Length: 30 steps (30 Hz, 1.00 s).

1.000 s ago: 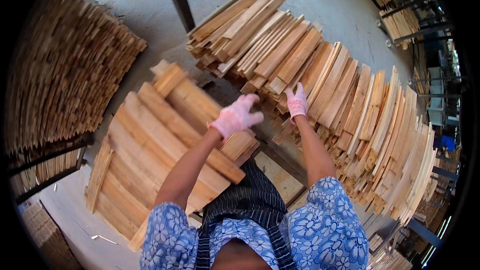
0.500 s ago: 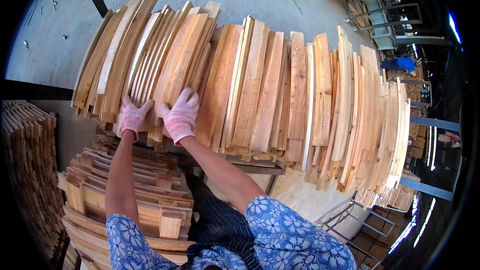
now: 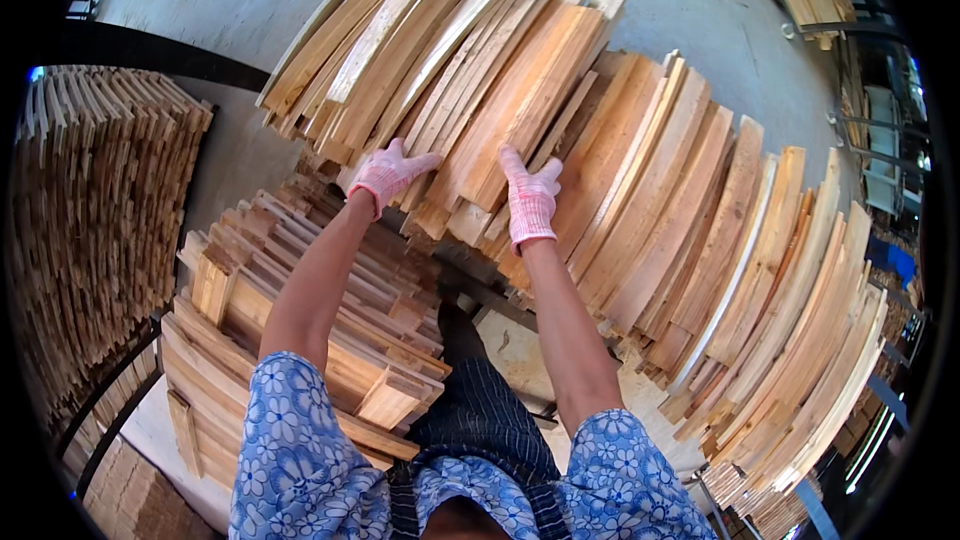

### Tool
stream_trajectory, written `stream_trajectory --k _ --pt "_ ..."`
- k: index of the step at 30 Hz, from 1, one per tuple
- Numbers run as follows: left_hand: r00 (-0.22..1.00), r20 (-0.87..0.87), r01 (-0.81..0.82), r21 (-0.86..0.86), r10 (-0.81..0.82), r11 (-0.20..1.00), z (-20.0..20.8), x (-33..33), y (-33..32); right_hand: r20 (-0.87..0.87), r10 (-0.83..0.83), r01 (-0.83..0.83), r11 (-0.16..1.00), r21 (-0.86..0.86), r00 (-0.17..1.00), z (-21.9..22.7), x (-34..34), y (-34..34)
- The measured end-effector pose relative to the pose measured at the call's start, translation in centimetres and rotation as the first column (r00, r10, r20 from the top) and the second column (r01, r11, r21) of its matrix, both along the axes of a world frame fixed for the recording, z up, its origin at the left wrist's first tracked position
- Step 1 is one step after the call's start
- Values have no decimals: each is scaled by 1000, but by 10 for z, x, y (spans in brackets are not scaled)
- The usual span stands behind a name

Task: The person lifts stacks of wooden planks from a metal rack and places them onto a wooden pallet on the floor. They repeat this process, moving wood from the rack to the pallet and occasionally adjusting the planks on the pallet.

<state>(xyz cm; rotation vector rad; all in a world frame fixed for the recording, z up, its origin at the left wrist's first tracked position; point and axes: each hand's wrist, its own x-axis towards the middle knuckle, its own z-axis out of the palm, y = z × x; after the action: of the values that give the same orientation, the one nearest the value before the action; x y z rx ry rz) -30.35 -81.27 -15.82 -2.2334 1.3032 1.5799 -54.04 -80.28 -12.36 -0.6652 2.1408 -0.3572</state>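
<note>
As both my arms reach forward, a bunch of boards (image 3: 545, 70) lies between my gloved hands, part of a long row (image 3: 690, 210) of pale to reddish timber running from upper left to lower right. Left hand (image 3: 392, 175), in pink-and-white knit, is at the near ends of some narrow strips, thumb pointing right, fingers forward. Right hand (image 3: 530, 202), gloved alike, is at the near part of the bunch's right side, thumb and fingers spread. The two hands stand well apart; whether either is clamped on a board, I cannot tell, the palms being hidden. Farther right in the row, one board shows a whitish edge (image 3: 728, 270). Below my left forearm sits a lower pile (image 3: 300, 280) of boards, with short blocks (image 3: 395, 400) near its right end. My dark striped apron (image 3: 490, 420) and blue floral sleeves (image 3: 300, 440) fill the bottom. Out left, a tall stack (image 3: 110, 220) of layered boards; above it, a dark bar (image 3: 160, 50). Grey floor (image 3: 660, 0) spreads beyond the row. Far right, something blue (image 3: 893, 262), too small to make out.
</note>
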Motion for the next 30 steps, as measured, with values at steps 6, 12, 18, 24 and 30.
stream_trajectory --k 6,12,18,24,30 --pt "996 -82 -24 -72 18 997 13 2 5 129 -59 81 982 -174 990 -9 11 12" --pt "951 -303 -40 88 65 995 62 -2 -5 532 -117 292 921 -258 839 22 -32 2" --pt "804 -574 -80 153 154 985 56 -31 -4 633 4 152 969 -193 774 57 -93 -13" --pt "723 -514 -511 53 462 858 -10 -61 2 425 96 57 941 -333 900 24 -72 -6" --pt "686 -648 -356 98 331 929 6 -64 0 455 124 30 948 -317 882 55 -84 -10"
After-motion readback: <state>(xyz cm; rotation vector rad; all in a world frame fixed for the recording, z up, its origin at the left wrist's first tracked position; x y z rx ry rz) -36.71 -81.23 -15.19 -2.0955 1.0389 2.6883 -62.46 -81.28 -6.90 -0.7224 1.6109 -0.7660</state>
